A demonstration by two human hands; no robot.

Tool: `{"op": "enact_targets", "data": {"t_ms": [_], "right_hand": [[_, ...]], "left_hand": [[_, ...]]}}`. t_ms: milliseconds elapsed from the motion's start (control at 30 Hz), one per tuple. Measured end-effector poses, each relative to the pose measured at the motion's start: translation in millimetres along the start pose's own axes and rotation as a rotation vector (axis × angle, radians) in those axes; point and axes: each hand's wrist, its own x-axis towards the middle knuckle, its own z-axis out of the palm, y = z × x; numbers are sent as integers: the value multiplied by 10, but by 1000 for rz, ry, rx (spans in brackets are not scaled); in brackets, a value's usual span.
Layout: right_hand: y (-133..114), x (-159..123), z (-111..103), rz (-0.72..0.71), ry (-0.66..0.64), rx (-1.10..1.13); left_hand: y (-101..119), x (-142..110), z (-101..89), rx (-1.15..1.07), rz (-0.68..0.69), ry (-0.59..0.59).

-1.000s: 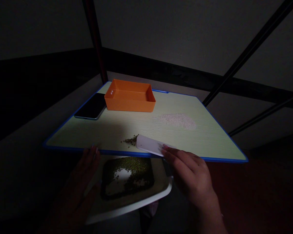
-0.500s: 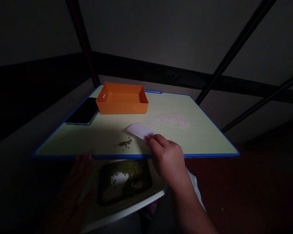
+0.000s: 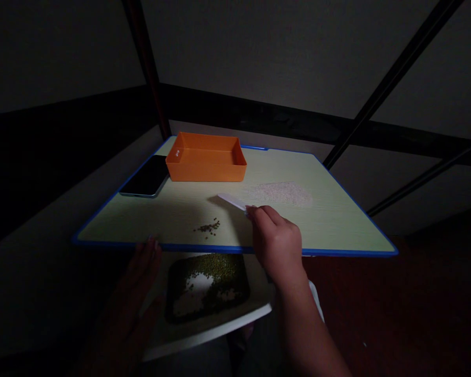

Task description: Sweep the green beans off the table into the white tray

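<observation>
My right hand is closed on a thin white card, tilted nearly edge-on above the middle of the table. Just in front of the card, a small scatter of green-brown beans lies near the table's front edge. Dim in shadow, my left hand is at that edge with its fingers stretched out and thumb apart, holding nothing that I can see. Below the edge, a dark-rimmed white tray holds many green beans, thickest at its far side. A patch of pale grains spreads to the right of the card.
An orange box stands at the back left of the blue-edged table. Beside it lies a dark-screened phone or tablet. A wall rises behind. The tray rests on a pale surface with a white edge.
My right hand has turned the card from showing its flat face to nearly edge-on and lifted it slightly away from the beans. The whole view has shifted a little; my left hand keeps its pose.
</observation>
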Motion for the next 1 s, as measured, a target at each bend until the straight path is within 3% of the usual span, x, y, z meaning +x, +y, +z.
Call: {"op": "enact_targets", "data": {"t_ms": [233,400,567,733,1000], "right_hand": [[-114,114,70,-179,-172,522],[-75,145,120,-243,-193,696],[4,121,93,-269,-203,763],[181,53,-25,-205,-225,767],[295,34,-83,-144,-110,620]], "left_hand": [[12,-2,-48,1,-24,-64],[10,-28,-48,3,-8,-59],[-10,-41,-39,10,-12,-53],[-28,-28,-26,3,-5,-50],[-12,-24,-1,-24,-32,-42]]}}
